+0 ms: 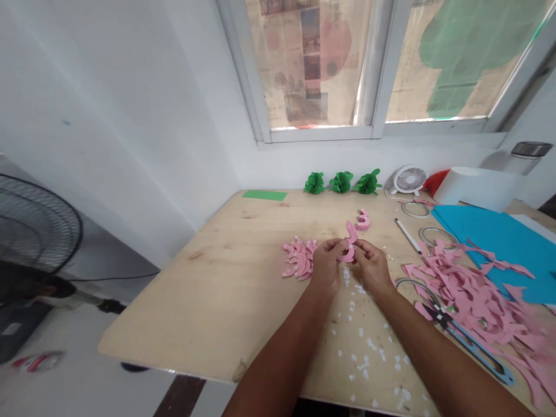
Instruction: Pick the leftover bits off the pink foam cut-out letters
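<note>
Bare left hand, bare right hand, bare forearms

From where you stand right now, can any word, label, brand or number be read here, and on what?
Nothing can be read here. The printed paper covering the window shows print too blurred to read; the small white fan, the white pen and the scissors show no legible marks.

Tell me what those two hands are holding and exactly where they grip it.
The left hand and right hand together pinch a curved pink cut-out by its lower part, fingertips close together there; its upper end sticks up free.
</note>
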The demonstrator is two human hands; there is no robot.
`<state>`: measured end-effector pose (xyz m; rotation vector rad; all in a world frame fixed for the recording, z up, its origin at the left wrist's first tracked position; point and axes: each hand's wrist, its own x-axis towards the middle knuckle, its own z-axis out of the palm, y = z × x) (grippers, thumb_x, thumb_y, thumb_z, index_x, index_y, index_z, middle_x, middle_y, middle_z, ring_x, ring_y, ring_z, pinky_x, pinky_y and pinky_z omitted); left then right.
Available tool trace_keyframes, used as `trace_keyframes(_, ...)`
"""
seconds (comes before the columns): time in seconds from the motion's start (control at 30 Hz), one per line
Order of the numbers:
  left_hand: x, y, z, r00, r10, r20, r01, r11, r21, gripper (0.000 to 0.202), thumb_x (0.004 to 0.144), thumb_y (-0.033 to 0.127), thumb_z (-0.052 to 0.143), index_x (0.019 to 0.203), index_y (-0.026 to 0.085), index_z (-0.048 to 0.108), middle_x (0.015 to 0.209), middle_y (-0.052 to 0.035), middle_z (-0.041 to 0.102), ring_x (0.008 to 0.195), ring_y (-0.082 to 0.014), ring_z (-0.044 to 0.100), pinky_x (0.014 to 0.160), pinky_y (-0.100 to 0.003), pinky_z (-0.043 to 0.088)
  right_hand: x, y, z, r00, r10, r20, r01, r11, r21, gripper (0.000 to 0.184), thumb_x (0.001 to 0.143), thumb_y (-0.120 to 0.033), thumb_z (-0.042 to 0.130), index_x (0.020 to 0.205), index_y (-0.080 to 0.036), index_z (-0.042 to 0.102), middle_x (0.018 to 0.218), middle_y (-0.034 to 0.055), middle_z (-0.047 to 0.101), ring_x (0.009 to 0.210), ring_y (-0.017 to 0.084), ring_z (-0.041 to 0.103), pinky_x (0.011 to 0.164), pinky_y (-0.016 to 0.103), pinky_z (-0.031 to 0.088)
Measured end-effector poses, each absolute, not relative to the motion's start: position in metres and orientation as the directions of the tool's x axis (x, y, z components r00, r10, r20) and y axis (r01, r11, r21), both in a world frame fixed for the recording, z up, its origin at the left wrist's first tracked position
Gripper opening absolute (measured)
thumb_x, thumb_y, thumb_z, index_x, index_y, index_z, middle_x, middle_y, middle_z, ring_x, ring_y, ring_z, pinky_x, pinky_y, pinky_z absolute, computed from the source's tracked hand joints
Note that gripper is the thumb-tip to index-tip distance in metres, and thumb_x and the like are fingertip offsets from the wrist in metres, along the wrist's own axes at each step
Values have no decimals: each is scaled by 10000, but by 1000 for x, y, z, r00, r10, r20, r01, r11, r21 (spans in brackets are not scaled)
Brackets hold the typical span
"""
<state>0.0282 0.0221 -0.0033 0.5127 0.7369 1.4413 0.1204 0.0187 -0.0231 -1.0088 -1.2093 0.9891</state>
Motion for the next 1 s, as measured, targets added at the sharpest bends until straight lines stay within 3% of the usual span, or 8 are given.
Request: trace_keyframes(1.0,31,23,-10,-87,985,-150,-714,43,698,278,496,205,765,724,119,631,624,-4,622,566,-92,559,589,-226,428,122,18,-23,69,960,270,-38,273,-961,249,741,-344,582,870,-154,678,632,-10,595,557,117,501,544,227,422)
